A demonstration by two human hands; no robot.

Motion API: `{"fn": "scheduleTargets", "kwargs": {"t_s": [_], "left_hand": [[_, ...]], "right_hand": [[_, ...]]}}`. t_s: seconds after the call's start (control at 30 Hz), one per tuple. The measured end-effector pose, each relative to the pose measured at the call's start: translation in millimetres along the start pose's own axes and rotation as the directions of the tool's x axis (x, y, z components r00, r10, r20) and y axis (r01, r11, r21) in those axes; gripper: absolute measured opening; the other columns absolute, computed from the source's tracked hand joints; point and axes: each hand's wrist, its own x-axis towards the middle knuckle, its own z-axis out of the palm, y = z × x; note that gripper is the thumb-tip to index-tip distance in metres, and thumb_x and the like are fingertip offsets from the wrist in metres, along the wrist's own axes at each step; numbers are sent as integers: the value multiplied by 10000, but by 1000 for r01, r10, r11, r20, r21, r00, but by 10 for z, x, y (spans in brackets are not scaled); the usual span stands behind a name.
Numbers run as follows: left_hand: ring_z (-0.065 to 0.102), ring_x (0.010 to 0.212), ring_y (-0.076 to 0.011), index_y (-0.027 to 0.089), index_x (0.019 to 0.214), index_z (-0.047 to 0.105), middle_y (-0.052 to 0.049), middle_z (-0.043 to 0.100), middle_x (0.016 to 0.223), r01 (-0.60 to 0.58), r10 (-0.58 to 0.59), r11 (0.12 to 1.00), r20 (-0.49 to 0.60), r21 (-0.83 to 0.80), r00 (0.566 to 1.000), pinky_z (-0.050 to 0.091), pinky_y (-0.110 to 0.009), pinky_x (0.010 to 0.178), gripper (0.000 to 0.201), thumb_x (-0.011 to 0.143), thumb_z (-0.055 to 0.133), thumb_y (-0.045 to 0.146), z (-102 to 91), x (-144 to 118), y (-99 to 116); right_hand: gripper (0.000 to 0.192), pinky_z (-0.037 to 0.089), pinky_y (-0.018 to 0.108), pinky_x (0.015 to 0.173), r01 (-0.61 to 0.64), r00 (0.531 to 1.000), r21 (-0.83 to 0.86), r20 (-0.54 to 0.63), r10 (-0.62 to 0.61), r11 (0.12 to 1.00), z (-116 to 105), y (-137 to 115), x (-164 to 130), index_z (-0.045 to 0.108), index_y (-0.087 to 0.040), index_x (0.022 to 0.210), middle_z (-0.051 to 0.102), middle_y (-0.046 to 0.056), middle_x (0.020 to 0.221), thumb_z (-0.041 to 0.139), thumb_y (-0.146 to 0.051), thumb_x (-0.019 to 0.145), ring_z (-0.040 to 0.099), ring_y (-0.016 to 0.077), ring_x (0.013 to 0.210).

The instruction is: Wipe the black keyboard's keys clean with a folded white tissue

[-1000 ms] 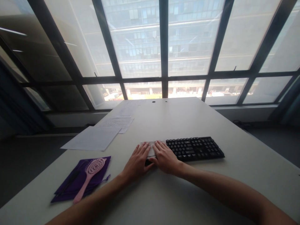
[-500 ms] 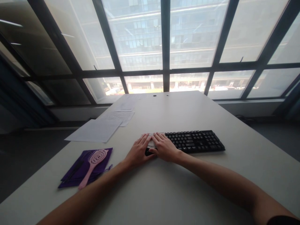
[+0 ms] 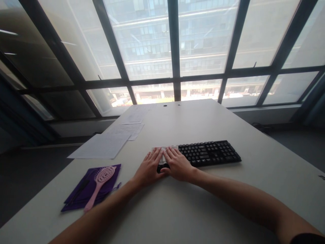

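White cloth, thin and soft, lies over the left end of the black keyboard; it looks light and limp, best taken at an edge. The left hand and right hand lie flat on it, fingers spread, gripping nothing; the cloth shows at 12 o'clock from the knuckles; the surface carries all.

Bright grid windows, dark frames, grey floor.
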Motion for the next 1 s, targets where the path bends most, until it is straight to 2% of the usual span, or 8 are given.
{"fn": "scheduleTargets", "kwargs": {"t_s": [0.17,0.27,0.4,0.5,0.73,1.0], "left_hand": [[273,1523,-349,198,1617,239,-163,298,1640,-77,77,997,34,4,996,254,-547,1232,940,877,652,606,-88,-76,57],[239,1536,-324,208,1623,206,-147,268,1651,-89,89,996,62,2,994,228,-528,1245,876,930,593,581,-134,-90,57],[242,1539,-273,249,1595,300,-78,306,1643,-98,100,995,74,-33,992,200,-508,1261,614,1034,443,453,-163,-49,-16],[286,1526,-239,271,1571,358,-43,358,1624,-77,82,994,60,-78,995,223,-485,1261,514,1064,344,354,-119,-22,-95],[188,1554,-267,245,1604,269,-75,270,1659,-33,41,996,91,-87,995,219,-509,1249,559,1070,327,397,53,-47,-186],[181,1555,-268,279,1627,131,-91,221,1672,-67,71,997,102,-43,992,224,-516,1242,603,1072,336,395,92,-144,-259]], "right_hand": [[859,265,524,1228,18,1000,5,-22,-18,1000,20,-90,-94,381,8,1528,353,284,1580,519,-622,961,293,363,1507],[770,278,504,1227,-8,1000,2,-26,8,1000,9,-105,-92,415,-5,1512,402,269,1561,498,-567,992,343,346,1487],[593,301,503,1215,-140,988,-9,-66,139,990,-20,-85,-72,473,-31,1483,454,249,1536,441,-428,1044,357,334,1483],[554,317,500,1205,-173,983,-25,-66,171,985,-21,-73,-73,468,-30,1488,433,255,1548,449,-358,1042,350,341,1485],[556,278,502,1224,-131,990,-50,-50,128,990,26,-77,-83,475,-15,1479,412,264,1557,452,-353,1038,320,344,1499],[546,257,502,1238,-47,998,-53,-44,45,997,34,-66,-101,429,-65,1523,368,222,1594,441,-324,1043,291,320,1516]]}}
